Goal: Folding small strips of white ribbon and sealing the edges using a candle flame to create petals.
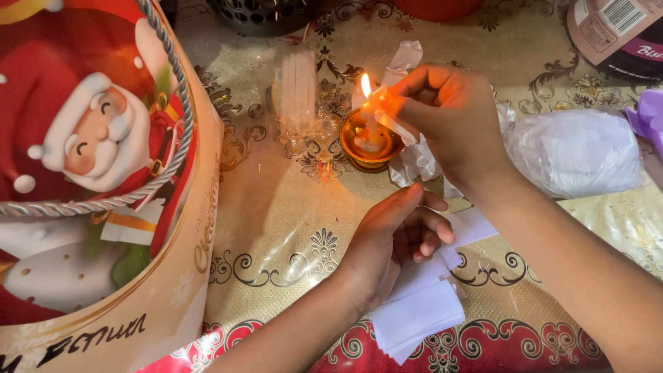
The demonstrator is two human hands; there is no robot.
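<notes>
A lit candle [368, 124] stands in a small brass holder [366, 152] on the patterned tablecloth. My right hand [452, 124] pinches a small clear plastic packet [390, 117] with its edge right beside the flame. My left hand [397, 238] rests lower down on a stack of white paper packets [421, 314], fingers curled over them. A bundle of clear plastic sleeves [298, 93] lies just left of the candle.
A large glossy gift bag [103, 207] with a rope handle stands at the left. A white plastic bag [577, 152] lies at the right, a purple item [649, 117] beyond it. A dark perforated basket [262, 17] and a box [615, 31] sit at the far edge.
</notes>
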